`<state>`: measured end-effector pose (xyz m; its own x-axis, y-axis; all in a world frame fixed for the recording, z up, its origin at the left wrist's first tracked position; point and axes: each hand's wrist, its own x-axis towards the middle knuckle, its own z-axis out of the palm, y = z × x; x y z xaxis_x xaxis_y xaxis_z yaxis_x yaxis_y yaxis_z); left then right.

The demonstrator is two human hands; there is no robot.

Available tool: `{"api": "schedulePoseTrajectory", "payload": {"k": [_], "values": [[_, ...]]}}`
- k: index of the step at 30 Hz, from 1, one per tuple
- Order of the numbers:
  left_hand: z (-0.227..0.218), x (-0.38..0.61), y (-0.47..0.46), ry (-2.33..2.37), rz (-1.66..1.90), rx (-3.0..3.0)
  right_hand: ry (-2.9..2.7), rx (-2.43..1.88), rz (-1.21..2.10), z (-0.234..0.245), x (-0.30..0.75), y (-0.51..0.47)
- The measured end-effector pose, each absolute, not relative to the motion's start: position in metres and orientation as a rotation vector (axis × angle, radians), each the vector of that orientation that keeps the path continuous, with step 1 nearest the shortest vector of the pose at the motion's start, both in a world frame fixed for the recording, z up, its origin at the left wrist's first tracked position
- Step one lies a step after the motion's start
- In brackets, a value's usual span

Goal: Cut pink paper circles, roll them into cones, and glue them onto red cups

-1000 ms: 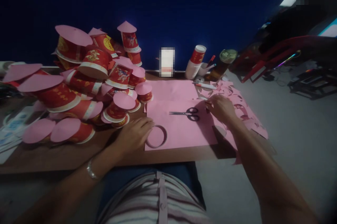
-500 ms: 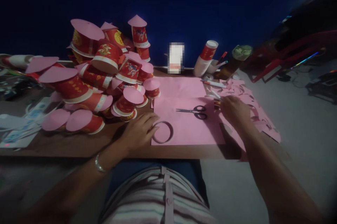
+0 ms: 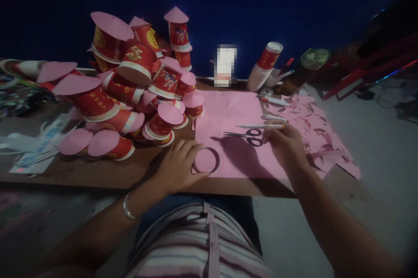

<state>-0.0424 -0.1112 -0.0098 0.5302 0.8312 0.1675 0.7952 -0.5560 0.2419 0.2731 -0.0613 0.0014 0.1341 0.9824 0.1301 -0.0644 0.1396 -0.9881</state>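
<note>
My right hand (image 3: 284, 145) pinches a slim white pen (image 3: 254, 126) with an orange end, its tip pointing left over the paper. Below the pen, dark-handled scissors (image 3: 243, 135) lie with blades to the left on a pink paper sheet (image 3: 228, 108). At the sheet's lower left corner lies a thin dark ring (image 3: 218, 162), pink paper showing through its middle. My left hand (image 3: 181, 165) holds the ring's left side, fingers at the upper edge and thumb along the lower edge.
Red paper cups with pink cone tops (image 3: 137, 65) are heaped at left, near a white power strip (image 3: 42, 147). Behind the sheet stand a blurred-out white object (image 3: 225, 65), stacked cups (image 3: 266, 65) and a lidded jar (image 3: 310, 62). Pink paper scraps (image 3: 320, 125) cover the right side.
My right hand has raised the pen from the sheet's right side and brought it level over the scissors. My left thumb has moved along the ring's lower edge. The view has shifted slightly.
</note>
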Motion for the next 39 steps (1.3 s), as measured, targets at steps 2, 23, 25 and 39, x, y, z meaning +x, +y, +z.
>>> {"api": "schedulePoseTrajectory", "payload": {"k": [2,23,25,39], "values": [[-0.011,-0.041,-0.111,1.424,0.370,2.647,-1.051,-1.105,1.186,-0.001,0.261,-0.057],[-0.010,-0.039,-0.103,1.388,0.142,2.728,-1.450,-1.161,1.423,-0.018,0.197,-0.035],[-0.011,-0.039,-0.103,1.382,0.128,2.740,-1.514,-1.189,1.411,-0.020,0.194,-0.032],[-0.013,-0.040,-0.105,1.393,0.103,2.771,-1.633,-1.191,1.437,-0.018,0.189,-0.031]]}}
